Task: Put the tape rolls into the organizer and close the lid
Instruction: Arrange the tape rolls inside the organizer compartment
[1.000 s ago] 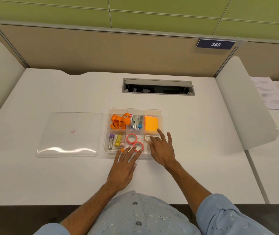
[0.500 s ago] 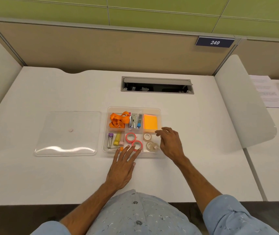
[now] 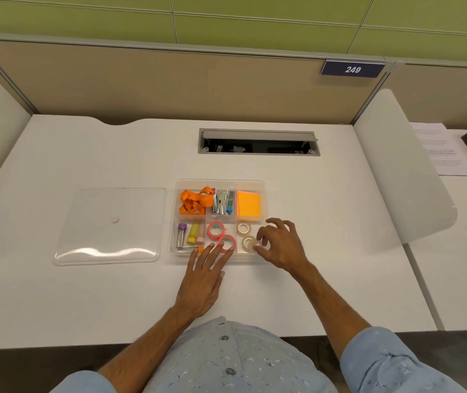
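A clear organizer [image 3: 263, 194] sits mid-table with no lid on it. Two pink tape rolls [image 3: 216, 229] [image 3: 227, 241] lie in its front middle compartment. Two clear tape rolls [image 3: 244, 228] [image 3: 248, 242] lie in the front right compartment. My left hand [image 3: 202, 279] lies flat, palm down, fingertips resting on the organizer's front edge beside the nearer pink roll. My right hand [image 3: 282, 245] hovers at the organizer's front right corner, fingers curled and apart, thumb close to the nearer clear roll, holding nothing. The clear lid [image 3: 110, 225] lies flat on the table left of the organizer.
The organizer also holds an orange lanyard [image 3: 194, 201], a stapler [image 3: 221, 202], orange sticky notes [image 3: 248, 204] and small tubes [image 3: 188, 235]. A cable slot [image 3: 258, 143] opens behind it. White dividers [image 3: 396, 171] flank the desk; papers [image 3: 439, 148] lie on the desk to the right.
My right hand has drawn back from over the clear rolls to the organizer's right corner, uncovering both rolls in the compartment. My left hand has stayed on the front edge.
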### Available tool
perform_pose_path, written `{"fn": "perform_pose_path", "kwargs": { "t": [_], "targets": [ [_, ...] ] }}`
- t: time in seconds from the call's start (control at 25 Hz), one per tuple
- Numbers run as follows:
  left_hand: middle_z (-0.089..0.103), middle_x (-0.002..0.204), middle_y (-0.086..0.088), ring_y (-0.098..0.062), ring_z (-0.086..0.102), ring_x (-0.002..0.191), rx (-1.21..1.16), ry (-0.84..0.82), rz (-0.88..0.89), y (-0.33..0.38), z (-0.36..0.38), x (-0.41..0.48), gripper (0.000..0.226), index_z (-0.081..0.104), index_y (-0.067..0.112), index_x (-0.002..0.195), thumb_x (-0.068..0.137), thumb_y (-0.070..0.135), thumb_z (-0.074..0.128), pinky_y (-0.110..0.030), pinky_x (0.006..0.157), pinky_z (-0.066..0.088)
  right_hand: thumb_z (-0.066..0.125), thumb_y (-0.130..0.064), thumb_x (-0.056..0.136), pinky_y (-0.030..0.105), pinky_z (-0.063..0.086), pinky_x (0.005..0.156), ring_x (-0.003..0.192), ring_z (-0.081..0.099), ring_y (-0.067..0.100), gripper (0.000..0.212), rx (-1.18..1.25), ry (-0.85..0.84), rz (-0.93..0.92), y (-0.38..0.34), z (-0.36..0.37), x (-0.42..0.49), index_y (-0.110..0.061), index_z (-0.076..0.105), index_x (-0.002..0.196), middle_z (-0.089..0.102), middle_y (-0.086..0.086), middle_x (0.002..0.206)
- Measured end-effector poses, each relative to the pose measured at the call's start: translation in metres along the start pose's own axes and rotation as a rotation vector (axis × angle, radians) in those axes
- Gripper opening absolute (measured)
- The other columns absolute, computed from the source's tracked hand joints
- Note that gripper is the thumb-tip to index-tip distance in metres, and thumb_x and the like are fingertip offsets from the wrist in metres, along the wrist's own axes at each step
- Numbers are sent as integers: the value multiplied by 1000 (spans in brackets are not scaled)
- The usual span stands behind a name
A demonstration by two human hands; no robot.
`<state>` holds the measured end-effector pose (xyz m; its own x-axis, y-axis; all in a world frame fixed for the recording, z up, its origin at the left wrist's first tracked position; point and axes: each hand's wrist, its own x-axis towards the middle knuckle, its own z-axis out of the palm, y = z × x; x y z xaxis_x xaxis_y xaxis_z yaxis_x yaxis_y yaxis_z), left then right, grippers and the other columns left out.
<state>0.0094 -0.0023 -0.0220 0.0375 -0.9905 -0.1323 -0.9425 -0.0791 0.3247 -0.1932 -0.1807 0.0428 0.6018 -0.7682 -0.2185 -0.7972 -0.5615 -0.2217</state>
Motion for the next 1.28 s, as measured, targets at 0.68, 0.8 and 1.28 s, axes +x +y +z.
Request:
{"fn": "perform_pose_path", "kwargs": {
  "t": [0.68, 0.8, 1.28],
  "targets": [
    [8, 179, 5, -20, 2, 167, 3, -27, -28, 2, 0, 1, 58, 10, 37, 168, 113, 47, 26, -55, 137, -2, 59, -29, 107, 41, 63, 88, 100, 73, 26, 22, 224, 109, 315, -36, -13, 29, -11, 70, 114, 74, 7, 114],
    [7, 179, 5, -20, 1, 167, 3, -33, -35, 2, -1, 2, 59, 9, 38, 168, 113, 49, 27, -54, 137, -5, 56, -26, 107, 43, 63, 91, 103, 72, 29, 24, 199, 83, 363, -50, -10, 38, -7, 69, 116, 73, 11, 115],
    [6, 179, 6, -20, 1, 167, 1, -18, -26, 2, 0, 3, 59, 9, 38, 168, 113, 49, 29, -51, 134, -11, 67, -19, 103, 43, 65, 94, 109, 76, 32, 25, 230, 35, 505, -55, -2, 54, -6, 68, 125, 76, 14, 120]
  ]
}}
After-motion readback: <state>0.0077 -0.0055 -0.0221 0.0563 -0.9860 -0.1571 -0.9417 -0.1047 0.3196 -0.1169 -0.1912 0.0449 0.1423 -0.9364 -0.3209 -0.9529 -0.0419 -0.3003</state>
